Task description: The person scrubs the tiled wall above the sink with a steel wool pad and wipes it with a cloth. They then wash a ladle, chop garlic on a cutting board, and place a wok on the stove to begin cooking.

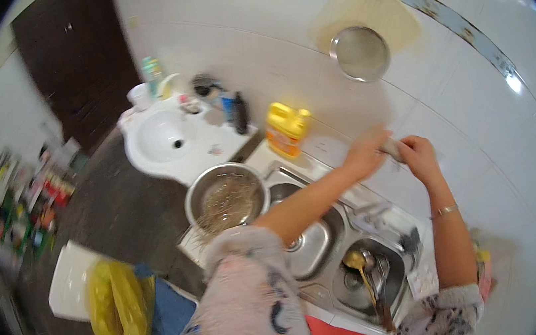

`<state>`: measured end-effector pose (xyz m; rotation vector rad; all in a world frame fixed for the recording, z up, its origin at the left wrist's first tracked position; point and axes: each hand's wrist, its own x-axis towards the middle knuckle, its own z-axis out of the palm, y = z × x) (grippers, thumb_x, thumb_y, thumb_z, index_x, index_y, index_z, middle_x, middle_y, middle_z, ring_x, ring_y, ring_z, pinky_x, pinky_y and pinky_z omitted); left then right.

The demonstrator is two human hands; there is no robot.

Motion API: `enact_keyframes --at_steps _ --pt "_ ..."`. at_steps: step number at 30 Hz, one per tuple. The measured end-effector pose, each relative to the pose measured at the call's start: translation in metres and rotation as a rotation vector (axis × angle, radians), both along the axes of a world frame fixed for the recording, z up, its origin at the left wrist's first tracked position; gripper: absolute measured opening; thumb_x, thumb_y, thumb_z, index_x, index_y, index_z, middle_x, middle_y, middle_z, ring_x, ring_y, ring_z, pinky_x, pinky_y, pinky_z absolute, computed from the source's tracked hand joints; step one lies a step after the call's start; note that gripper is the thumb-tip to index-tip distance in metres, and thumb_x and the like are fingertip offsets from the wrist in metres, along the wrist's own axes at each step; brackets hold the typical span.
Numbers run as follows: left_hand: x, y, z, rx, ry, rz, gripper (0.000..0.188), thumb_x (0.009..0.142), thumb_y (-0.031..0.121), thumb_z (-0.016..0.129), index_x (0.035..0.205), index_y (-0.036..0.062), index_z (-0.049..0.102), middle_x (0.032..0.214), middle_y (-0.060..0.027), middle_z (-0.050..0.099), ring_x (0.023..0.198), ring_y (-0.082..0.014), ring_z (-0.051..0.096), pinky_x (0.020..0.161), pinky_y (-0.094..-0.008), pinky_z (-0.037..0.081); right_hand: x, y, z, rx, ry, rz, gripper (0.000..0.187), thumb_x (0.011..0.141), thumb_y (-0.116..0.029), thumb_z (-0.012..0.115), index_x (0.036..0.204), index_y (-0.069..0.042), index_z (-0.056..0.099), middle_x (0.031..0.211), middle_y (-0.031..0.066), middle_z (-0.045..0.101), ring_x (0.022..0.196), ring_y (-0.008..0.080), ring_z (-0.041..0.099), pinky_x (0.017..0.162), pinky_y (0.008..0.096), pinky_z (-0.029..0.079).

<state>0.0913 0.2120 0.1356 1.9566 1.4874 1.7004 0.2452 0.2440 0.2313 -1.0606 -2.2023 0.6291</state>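
Both hands at the wall above the sink

My left hand and right hand pinch a small pale object; I keep it steady over the bench's far edge.

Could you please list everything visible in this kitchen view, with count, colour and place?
Metal bowl: one, silver, holding thin brownish strands, left of the sink.
Double sink: one, steel, centre; a ladle lies in the near basin.
Jug: one, yellow, on the counter behind the sink.
Washbasin: one, white, upper left, bottles along its rim.
Round pan: one, grey, hanging on the white tiled wall.
Bag: one, yellow, on a white bin at lower left.
Left hand: raised at the wall, touching a small grey object.
Right hand: gripping that object; bracelet on the wrist.
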Motion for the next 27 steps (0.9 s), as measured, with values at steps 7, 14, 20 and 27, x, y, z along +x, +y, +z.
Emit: enact_keyframes --at_steps 7,14,20,27 --pt "-0.079 -0.119 -0.010 -0.700 -0.761 -0.423 0.032 0.089 0.030 0.061 0.097 -0.0002 0.065 0.089 -0.0069 0.065 0.077 -0.0122 0.061 0.072 -0.0277 0.049 -0.031 -0.064 -0.068 -1.168 0.484 0.009 0.041 0.090 -0.044 0.054 0.089 -0.003 0.062 0.075 0.0023 0.060 0.060 0.0126 0.055 0.056 0.0258 0.048" --pt "-0.108 -0.175 -0.052 -0.986 -1.189 -0.465 0.044 0.096 0.039 0.046 0.118 0.0020 0.056 0.112 -0.0091 0.062 0.100 -0.0214 0.060 0.087 -0.0361 0.048 -0.056 -0.138 -0.125 -1.449 0.869 0.142 0.062 0.095 -0.053 0.041 0.118 0.002 0.056 0.098 0.0073 0.066 0.079 0.0137 0.062 0.069 0.0273 0.052" --pt "-0.115 -0.199 -0.098 -1.002 -1.098 -0.475 0.036 0.094 0.029 0.051 0.119 0.0027 0.055 0.108 -0.0085 0.062 0.096 -0.0196 0.061 0.081 -0.0356 0.050 -0.055 -0.167 -0.146 -1.210 0.635 0.072 0.030 0.090 -0.014 0.058 0.119 -0.009 0.058 0.095 0.0001 0.062 0.077 0.0079 0.055 0.064 0.0223 0.048" --pt "-0.040 -0.238 -0.149 -1.178 -0.780 -0.273 0.045 0.088 0.012 0.056 0.132 0.0117 0.048 0.101 -0.0053 0.059 0.084 -0.0147 0.058 0.061 -0.0263 0.047 0.016 -0.201 -0.238 -1.126 0.310 -0.152 0.033 0.085 -0.008 0.058 0.118 -0.012 0.060 0.088 -0.0029 0.058 0.077 0.0050 0.052 0.061 0.0218 0.047"
